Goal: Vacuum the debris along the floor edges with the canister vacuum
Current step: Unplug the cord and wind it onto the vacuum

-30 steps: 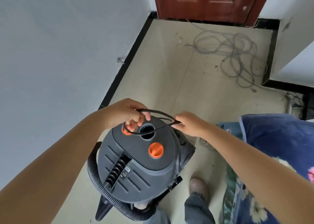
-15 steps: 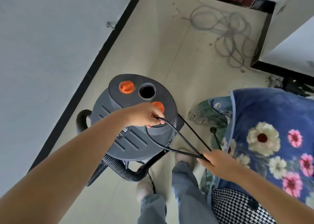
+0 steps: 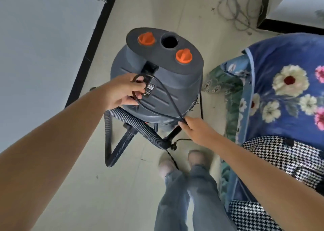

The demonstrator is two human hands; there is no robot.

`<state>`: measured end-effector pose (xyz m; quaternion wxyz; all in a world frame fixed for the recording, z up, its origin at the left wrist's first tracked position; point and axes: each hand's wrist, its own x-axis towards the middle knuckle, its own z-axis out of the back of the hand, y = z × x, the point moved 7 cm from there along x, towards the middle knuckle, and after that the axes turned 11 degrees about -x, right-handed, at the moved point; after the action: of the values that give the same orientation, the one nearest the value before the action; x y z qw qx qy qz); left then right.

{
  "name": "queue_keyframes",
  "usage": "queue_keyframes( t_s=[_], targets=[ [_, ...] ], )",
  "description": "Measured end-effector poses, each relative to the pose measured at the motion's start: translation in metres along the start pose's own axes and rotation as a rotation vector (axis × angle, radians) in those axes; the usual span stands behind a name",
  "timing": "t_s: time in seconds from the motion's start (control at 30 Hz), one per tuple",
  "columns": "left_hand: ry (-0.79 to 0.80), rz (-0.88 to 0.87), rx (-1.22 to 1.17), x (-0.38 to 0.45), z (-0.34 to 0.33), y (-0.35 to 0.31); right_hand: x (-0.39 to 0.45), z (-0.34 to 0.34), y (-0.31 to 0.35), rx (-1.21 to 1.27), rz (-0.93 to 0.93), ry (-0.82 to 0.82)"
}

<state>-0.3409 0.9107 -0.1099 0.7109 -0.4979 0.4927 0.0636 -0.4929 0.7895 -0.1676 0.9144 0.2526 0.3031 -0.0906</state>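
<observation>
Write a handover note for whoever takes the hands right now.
Left hand: grips a loop of the cord on the vacuum top.
Right hand: pinches the cord at the vacuum's near side.
The hose lies coiled on the floor beside the vacuum, unheld.
Done: cord partly unwound.
Left: finish freeing the cord, plug in, take the hose, vacuum the edges. Debris lies near the grey cable by the far wall.

Canister vacuum on the floor — wall left, bedding right.
</observation>
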Motion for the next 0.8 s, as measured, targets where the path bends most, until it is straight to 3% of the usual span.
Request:
queue_keyframes(
  t_s=[0.1, 0.23, 0.3, 0.4, 0.57, 0.7, 0.8],
  targets=[
    [-0.105, 0.025, 0.205, -0.003, 0.011, 0.025, 0.0, -0.004, 0.008, -0.131, 0.014, -0.028],
    [-0.176, -0.05, 0.454, -0.003, 0.019, 0.032, -0.01, -0.005, 0.02, -0.177, 0.169, -0.049],
    [-0.212, -0.103, 0.405, -0.001, 0.02, 0.028, -0.014, 0.001, 0.016, -0.262, 0.179, -0.067],
    [-0.258, -0.155, 0.32, 0.0, 0.019, 0.025, -0.013, 0.018, -0.004, -0.469, 0.049, -0.135],
    [-0.402, -0.087, 0.317, 0.002, 0.035, 0.042, -0.01, 0.031, -0.037, -0.612, -0.069, -0.125],
    [-0.393, -0.035, 0.507, -0.001, 0.039, 0.045, -0.005, 0.037, -0.038, -0.643, -0.105, -0.127],
    [-0.415, -0.051, 0.388, 0.009, 0.044, 0.035, 0.013, 0.041, 0.002, -0.739, 0.017, -0.347]
  ],
)
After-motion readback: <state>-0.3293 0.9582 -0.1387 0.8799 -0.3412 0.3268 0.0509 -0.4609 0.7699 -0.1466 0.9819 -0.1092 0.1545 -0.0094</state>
